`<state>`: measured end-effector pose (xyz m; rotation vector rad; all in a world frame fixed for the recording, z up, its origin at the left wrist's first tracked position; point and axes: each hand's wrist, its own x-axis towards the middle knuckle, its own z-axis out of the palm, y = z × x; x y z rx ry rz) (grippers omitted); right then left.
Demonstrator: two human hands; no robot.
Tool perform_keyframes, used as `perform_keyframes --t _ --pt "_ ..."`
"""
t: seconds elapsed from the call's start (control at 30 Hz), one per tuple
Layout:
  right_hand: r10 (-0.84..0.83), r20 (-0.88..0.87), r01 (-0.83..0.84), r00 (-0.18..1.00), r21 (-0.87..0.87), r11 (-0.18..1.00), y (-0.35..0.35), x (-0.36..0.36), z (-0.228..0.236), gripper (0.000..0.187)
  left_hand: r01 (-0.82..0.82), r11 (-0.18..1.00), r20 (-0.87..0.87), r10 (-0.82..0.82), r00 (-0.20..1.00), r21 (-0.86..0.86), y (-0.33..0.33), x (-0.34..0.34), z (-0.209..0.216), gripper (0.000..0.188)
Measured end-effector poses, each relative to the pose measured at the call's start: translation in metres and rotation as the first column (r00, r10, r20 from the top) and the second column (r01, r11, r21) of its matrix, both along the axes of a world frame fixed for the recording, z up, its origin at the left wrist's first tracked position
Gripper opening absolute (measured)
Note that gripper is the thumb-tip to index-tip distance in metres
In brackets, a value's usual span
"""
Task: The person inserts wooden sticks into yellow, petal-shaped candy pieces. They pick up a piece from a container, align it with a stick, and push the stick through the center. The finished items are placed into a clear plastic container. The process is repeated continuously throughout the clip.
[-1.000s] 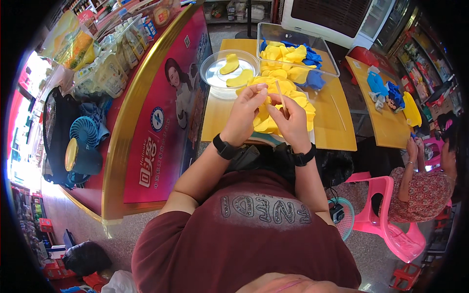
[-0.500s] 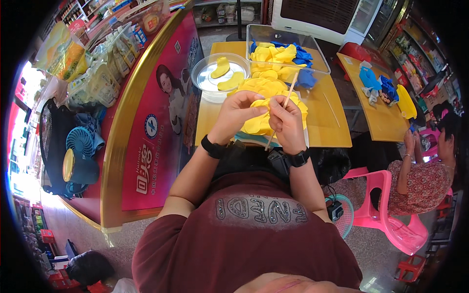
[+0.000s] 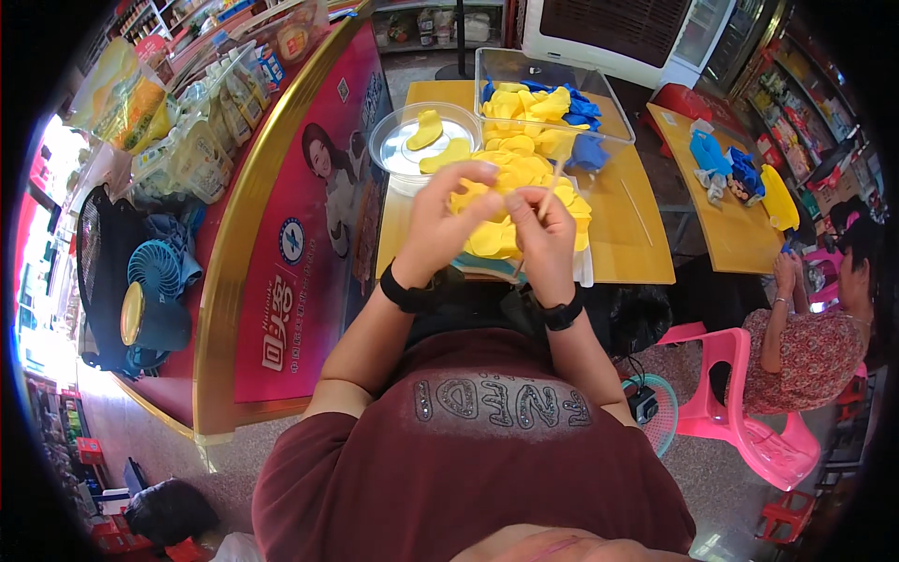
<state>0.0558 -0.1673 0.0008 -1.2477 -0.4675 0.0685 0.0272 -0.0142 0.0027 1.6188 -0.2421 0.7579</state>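
In my right hand (image 3: 545, 234) a thin wooden stick (image 3: 558, 173) is pinched between thumb and fingers, slanting up to the right, its lower end showing below the hand. My left hand (image 3: 448, 220) is just to its left, a little blurred, thumb and forefinger parted with nothing visible between them. Behind both hands lies a heap of yellow petal-shaped pieces (image 3: 524, 173), partly hidden by them. A clear round tub (image 3: 382, 155) at the heap's left holds two yellow pieces (image 3: 426, 129).
A clear rectangular bin (image 3: 609, 131) with yellow and blue pieces stands at the back of the yellow table (image 3: 623, 248). Another thin stick (image 3: 635, 211) lies at right. A pink-sided counter (image 3: 272, 309) borders the left. A seated person (image 3: 805, 356) works at another table, near a pink chair (image 3: 726, 403).
My left thumb and forefinger have parted, and the left hand has drawn slightly away from the right. The right hand keeps its pinch on the stick.
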Motion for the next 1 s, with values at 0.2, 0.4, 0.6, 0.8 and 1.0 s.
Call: perform_keyframes --t 0.2,0.4,0.6,0.8,1.0 --pt "0.005 -0.004 -0.004 1.000 0.101 0.995 -0.007 0.006 -0.001 0.013 0.239 0.955 -0.301 -0.284 0.910 -0.177 -0.007 0.000 -0.001 0.023" --pt "-0.010 0.083 0.005 0.997 0.062 0.998 -0.004 0.003 -0.001 0.013 0.332 0.893 -0.172 -0.394 0.903 -0.304 -0.004 0.002 -0.006 0.017" --pt "-0.042 0.292 0.056 0.955 -0.040 0.998 -0.002 0.005 -0.001 0.011 0.410 0.613 -0.207 -0.691 0.692 -0.675 0.004 -0.004 0.006 0.034" --pt "-0.049 0.165 0.048 0.985 0.009 0.999 -0.003 0.004 0.000 0.016 0.429 0.688 -0.235 -0.651 0.722 -0.586 0.008 0.001 -0.005 0.025" --pt "-0.117 0.284 0.135 0.952 -0.047 0.990 -0.003 0.006 0.000 0.019 0.338 0.712 -0.190 -0.550 0.813 -0.615 0.000 -0.005 0.006 0.017"
